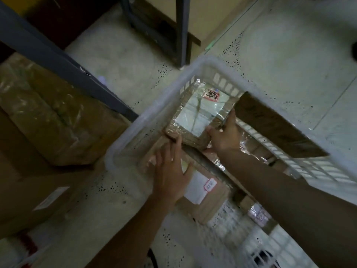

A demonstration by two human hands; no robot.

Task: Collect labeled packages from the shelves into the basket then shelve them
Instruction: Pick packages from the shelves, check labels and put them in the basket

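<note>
A white plastic basket (pixel 146 115) stands on the floor below me. Inside it lies a taped cardboard package (pixel 199 111) with a white label and a red-bordered sticker. My right hand (pixel 224 136) grips that package's near right corner. My left hand (pixel 172 171) has its fingers spread, with the fingertips touching the package's near left edge. Under my hands lies another labeled package (pixel 202 190) with a small red-bordered tag. A brown cardboard piece (pixel 274 124) leans on the basket's right rim.
Large tape-wrapped cardboard boxes (pixel 54 117) sit at the left under a grey metal shelf beam (pixel 58 62). Shelf legs (pixel 181 31) stand on the speckled floor beyond the basket. More taped packages (pixel 258 215) fill the basket's near end.
</note>
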